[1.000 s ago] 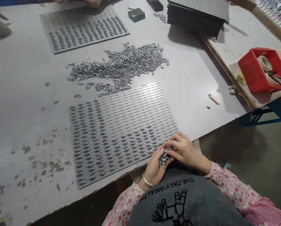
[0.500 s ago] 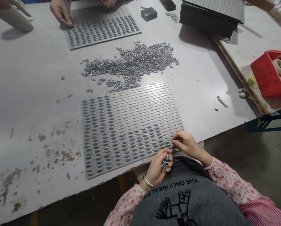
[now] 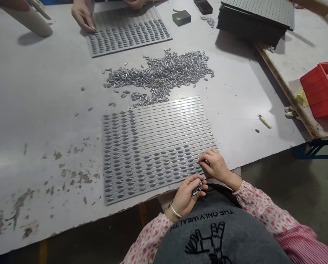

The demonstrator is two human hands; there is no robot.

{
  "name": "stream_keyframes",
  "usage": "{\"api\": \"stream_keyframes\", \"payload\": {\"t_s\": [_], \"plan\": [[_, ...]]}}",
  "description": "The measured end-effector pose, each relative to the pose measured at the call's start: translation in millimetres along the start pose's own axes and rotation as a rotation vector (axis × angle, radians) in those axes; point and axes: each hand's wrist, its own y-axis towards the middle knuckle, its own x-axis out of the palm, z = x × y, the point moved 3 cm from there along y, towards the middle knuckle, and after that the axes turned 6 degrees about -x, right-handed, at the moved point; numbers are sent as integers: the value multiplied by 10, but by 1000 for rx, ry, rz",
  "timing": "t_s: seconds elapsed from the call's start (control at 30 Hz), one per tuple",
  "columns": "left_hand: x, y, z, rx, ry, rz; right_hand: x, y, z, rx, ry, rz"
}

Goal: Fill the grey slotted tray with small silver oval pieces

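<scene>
My left hand (image 3: 186,196) is curled just off the near edge of the ridged grey board, holding several small silvery oval pieces (image 3: 197,188) that show between thumb and fingers. At the board's near right corner, my right hand (image 3: 215,165) has thumb and forefinger pinched together on the surface. Whatever is between those fingertips is hidden. Rows of oval pieces fill the left columns and the near rows of the board (image 3: 169,126); its upper right part has bare grooves with small brownish marks.
Beyond the board lies a loose pile of oval pieces (image 3: 175,71). Across the table, a co-worker's hand (image 3: 83,16) touches another board (image 3: 131,33). A stack of boards (image 3: 252,22), a dark block (image 3: 182,17), snips (image 3: 265,121) and a red bin (image 3: 320,90) are farther right.
The whole view has shifted slightly to the right. My right fingertips have moved a little left across the board. Fewer pieces show in my left hand, and its thumb has shifted.
</scene>
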Motion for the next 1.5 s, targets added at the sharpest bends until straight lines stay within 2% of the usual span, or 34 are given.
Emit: {"api": "stream_keyframes", "payload": {"t_s": [0.27,0.33,0.43,0.53,0.67,0.83,1.0,1.07,1.13,1.3,1.4,1.5], "plan": [[-33,8,-26,23,46,-9,43,21,20,6,-84,-50],[-20,3,-12,49,40,-7,-1,28,-23,10,-13,-23],[10,7,17,92,19,-2,-120,9,-110,-4,209,-4],[32,19,41,132,-4,-2,-212,-48,-184,-62,410,-88],[53,27,46,109,-5,-21,-224,-147,-210,-111,477,-136],[63,39,36,78,41,-84,-193,-212,-195,-126,426,-35],[51,17,80,142,29,-93,-232,-247,62,107,316,101],[65,3,87,118,33,-109,-221,-262,163,152,217,93],[76,-2,82,90,32,-115,-183,-260,203,138,116,41],[64,10,52,61,8,-114,-66,-191,120,90,-83,-63],[58,-4,66,53,-29,-95,-57,-145,63,109,-142,-33],[75,-23,85,28,-103,-74,-125,-126,-3,112,-52,39]]}}
